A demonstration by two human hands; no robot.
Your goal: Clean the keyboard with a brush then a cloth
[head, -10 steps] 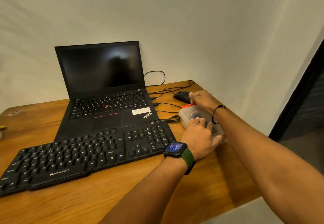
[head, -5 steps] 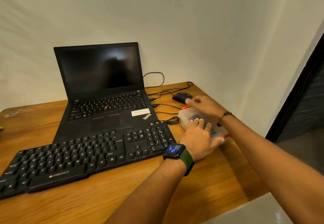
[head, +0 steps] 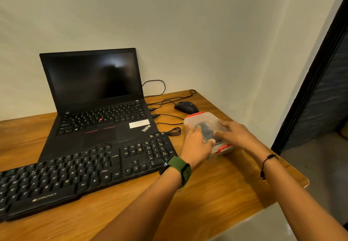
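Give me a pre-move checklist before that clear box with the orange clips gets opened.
1. Both hands on the box: ok. The left hand holds the near left side of the clear box; the right hand rests on its lid.
2. Near orange clip released: cannot tell.
3. Far orange clip released: cannot tell.
4. Brush and cloth inside: cannot tell; only a dark shape shows through the lid.
5. Box on the table: ok, away from the edge.
6. Keyboard within reach: ok, just left of the box, nothing lying on the keys.
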